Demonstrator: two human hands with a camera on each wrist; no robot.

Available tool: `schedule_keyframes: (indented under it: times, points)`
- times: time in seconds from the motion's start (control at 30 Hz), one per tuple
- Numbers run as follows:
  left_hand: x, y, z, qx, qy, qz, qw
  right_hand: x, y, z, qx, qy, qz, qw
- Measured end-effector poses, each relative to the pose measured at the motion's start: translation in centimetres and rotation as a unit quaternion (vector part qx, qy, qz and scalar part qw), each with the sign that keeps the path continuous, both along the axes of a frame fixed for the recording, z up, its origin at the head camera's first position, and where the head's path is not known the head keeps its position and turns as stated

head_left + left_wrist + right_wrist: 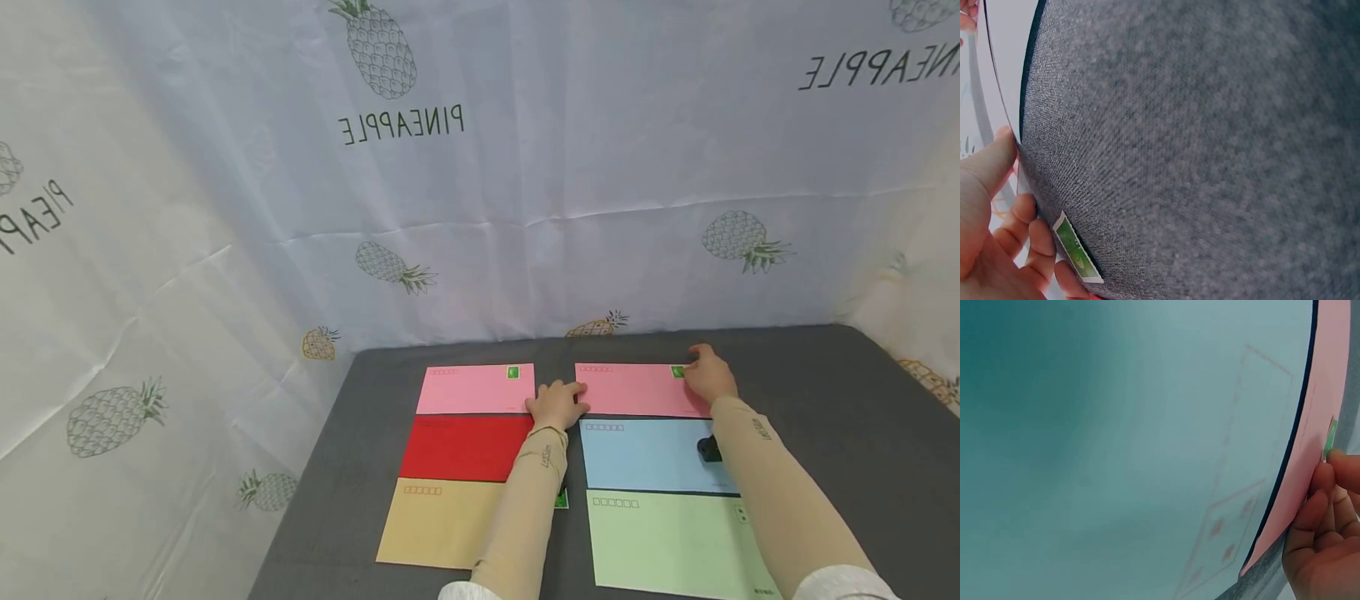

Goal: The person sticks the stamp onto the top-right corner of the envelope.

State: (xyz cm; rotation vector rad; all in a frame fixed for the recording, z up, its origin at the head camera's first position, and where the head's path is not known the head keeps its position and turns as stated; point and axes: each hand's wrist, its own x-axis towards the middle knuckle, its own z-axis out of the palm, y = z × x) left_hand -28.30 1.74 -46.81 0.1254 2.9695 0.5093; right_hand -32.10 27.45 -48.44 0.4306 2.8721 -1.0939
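Observation:
A pink envelope (630, 390) lies at the back right, between both hands. At its upper right corner is a green stamp (678, 372). My right hand (710, 375) is at that corner; in the right wrist view its thumb and fingertip pinch the end of the green stamp (1330, 439). My left hand (557, 406) rests with fingers spread between the two pink envelopes, its thumb touching the left edge of the right one. To its left, another pink envelope (468, 390) bears a green stamp (513, 372). The left forearm covers part of the lower left envelopes.
A red envelope (465, 448) and a yellow envelope (442, 523) lie in the left column. Blue (645, 457) and light green (667, 542) envelopes lie at right. A small black object (708, 450) shows beside the right sleeve. Everything lies on a dark grey tabletop (810, 400) before a pineapple-print curtain (525, 275).

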Motion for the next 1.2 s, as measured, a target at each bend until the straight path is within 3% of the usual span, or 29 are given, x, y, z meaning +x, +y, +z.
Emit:
schedule_keyframes:
  times: [0.37,0.63,0.9,1.2]
  points:
    - [-0.1,0.0,0.2,-0.015,-0.002,-0.012,0.9998,0.4,1.1,0.1,-0.046,0.018,-0.034,0.998]
    - [0.1,0.3,0.3,-0.004,-0.006,0.001,1.0,1.1,1.8,0.4,-0.059,0.019,-0.052,0.997]
    - [-0.1,0.0,0.1,0.025,0.007,0.002,0.9997,1.2,1.6,0.8,-0.06,0.042,-0.045,0.996]
    - [0.0,-0.8,0.1,0.067,0.045,-0.027,0.9964,1.8,1.4,1.3,-0.054,0.063,-0.018,0.996]
